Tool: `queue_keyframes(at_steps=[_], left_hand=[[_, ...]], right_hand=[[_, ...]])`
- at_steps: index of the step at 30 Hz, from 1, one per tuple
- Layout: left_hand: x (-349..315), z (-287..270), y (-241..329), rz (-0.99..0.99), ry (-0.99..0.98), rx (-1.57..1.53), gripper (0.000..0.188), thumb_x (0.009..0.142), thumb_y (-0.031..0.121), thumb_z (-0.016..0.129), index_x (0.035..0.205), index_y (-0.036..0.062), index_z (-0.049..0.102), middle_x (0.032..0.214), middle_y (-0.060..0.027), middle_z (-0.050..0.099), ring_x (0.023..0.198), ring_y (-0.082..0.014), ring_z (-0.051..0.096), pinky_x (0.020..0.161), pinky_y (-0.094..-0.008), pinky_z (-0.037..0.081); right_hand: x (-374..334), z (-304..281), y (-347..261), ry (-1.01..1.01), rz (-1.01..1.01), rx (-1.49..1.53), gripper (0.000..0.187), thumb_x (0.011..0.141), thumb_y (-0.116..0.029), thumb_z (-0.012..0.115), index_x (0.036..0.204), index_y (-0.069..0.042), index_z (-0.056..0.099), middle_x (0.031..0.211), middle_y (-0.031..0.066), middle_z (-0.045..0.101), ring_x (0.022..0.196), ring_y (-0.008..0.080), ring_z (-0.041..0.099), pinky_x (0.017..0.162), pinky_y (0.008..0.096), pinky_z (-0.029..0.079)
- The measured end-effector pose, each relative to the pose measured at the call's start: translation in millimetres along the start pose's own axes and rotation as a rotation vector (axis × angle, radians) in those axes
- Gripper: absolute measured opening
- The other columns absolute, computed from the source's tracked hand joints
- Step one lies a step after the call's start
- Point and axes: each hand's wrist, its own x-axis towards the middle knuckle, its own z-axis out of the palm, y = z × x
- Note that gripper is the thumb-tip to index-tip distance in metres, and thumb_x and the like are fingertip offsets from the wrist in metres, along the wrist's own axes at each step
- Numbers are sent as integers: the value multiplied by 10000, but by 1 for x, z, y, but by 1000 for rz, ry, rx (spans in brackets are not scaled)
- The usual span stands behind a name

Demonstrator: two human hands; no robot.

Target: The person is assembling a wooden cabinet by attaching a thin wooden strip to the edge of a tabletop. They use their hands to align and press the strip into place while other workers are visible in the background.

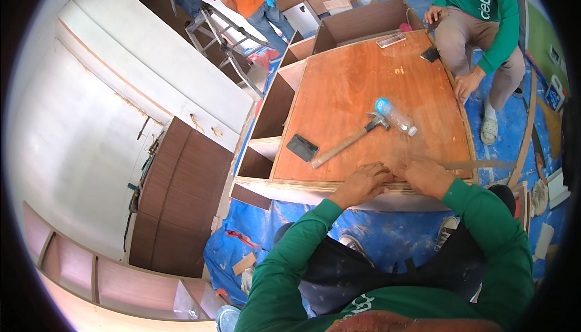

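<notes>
A large brown plywood panel (345,90) forms the top of a cabinet lying in front of me. At its near edge my left hand (363,185) is closed, fingers bent and pressed together against the edge; what they grip is hidden. Beside it my right hand (426,176) is closed on a thin brown strip (478,164), whose free end reaches to the right past the panel's corner. On the panel lie a claw hammer (345,143), a plastic bottle (396,117) on its side and a black phone (302,148).
A seated person in a green top (484,23) rests a hand on the panel's right edge. Another phone (391,40) lies at the far side. People stand near a stepladder (227,48) at the back. Blue sheeting (290,217) covers the floor; an open shelf frame (121,277) is lower left.
</notes>
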Motion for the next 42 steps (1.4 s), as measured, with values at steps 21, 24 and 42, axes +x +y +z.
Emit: queue_keyframes(at_steps=[21, 24, 42], left_hand=[[17, 69, 4, 69, 124, 243, 745, 1106, 625, 586, 1677, 150, 527, 1664, -155, 537, 1583, -394, 446, 1284, -558, 366], [14, 73, 6, 73, 152, 272, 736, 1105, 620, 592, 1672, 152, 538, 1654, -155, 548, 1576, -398, 456, 1279, -556, 370], [20, 76, 6, 32, 146, 253, 750, 1072, 631, 637, 1669, 182, 569, 1660, -161, 554, 1601, -389, 446, 1290, -568, 342]], right_hand=[[-105, -22, 45, -57, 349, 139, 216, 953, -237, 727, 1054, -101, 861, 1077, 178, 796, 1032, 404, 773, 918, 541, 620], [-103, -17, 34, -29, 304, 118, 197, 965, -233, 720, 1041, -106, 850, 1067, 173, 787, 1027, 402, 774, 905, 545, 625], [-95, -5, 57, 13, 216, 138, 192, 947, -195, 724, 977, -40, 834, 945, 197, 788, 961, 439, 772, 872, 579, 597]])
